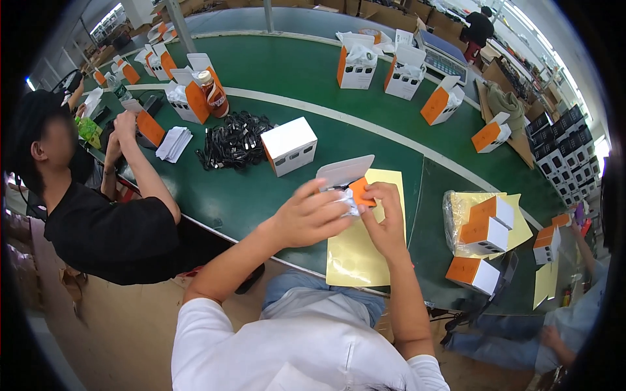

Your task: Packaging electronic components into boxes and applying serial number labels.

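A small white-and-orange box (360,191) is held in front of me with its white lid flap (345,171) raised. My right hand (387,225) grips its orange side between thumb and fingers. My left hand (312,212) hovers at the box's opening, fingers stretched out and slightly blurred. Crumpled white plastic wrapping (353,207) shows between the hands; whether the left fingertips touch it is unclear. What lies inside the box is hidden. Beneath the hands, yellow sheets (352,264) lie on the green table (293,238).
Just beyond my left hand are a closed white box (291,147) and a heap of black cables (236,138). To the right, several orange-and-white boxes (484,236) sit on plastic and yellow paper. Open boxes (357,65) line the far side. A co-worker (111,241) sits at left.
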A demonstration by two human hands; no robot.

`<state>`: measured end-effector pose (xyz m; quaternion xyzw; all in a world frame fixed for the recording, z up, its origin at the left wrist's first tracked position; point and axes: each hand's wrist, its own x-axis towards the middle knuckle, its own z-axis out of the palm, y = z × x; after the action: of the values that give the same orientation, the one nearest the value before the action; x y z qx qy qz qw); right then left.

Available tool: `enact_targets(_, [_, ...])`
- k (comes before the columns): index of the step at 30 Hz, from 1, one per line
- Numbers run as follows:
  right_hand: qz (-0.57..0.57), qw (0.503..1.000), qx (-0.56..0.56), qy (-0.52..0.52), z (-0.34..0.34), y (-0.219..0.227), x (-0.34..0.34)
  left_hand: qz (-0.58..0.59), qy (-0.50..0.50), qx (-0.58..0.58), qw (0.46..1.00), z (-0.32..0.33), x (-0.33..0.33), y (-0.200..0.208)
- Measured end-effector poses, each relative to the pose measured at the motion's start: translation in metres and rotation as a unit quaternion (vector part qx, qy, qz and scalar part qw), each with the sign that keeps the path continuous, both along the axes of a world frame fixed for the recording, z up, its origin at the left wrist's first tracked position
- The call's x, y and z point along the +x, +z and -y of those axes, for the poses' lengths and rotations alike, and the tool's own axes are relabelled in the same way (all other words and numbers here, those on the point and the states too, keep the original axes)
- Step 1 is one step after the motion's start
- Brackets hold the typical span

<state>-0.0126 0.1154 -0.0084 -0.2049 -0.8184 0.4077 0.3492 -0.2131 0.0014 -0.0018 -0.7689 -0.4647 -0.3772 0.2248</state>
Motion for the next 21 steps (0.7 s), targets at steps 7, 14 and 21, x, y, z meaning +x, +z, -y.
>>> enact_targets(7, [-0.037, 0.987, -0.158, -0.005, 0.017, -0.005, -0.017, 0.133, 0.124, -0.06, 0.981, 0.031, 0.019, -0.002])
enact_targets(14, [-0.11, 0.966, -0.233, 0.037, 0.022, -0.018, -0.018, 0.081, 0.115, -0.14, 0.98, 0.023, 0.017, 0.005])
enact_targets(21, [-0.076, 0.922, -0.377, -0.042, 0.024, 0.013, -0.032, 0.441, 0.019, -0.137, 0.887, 0.026, 0.022, -0.022])
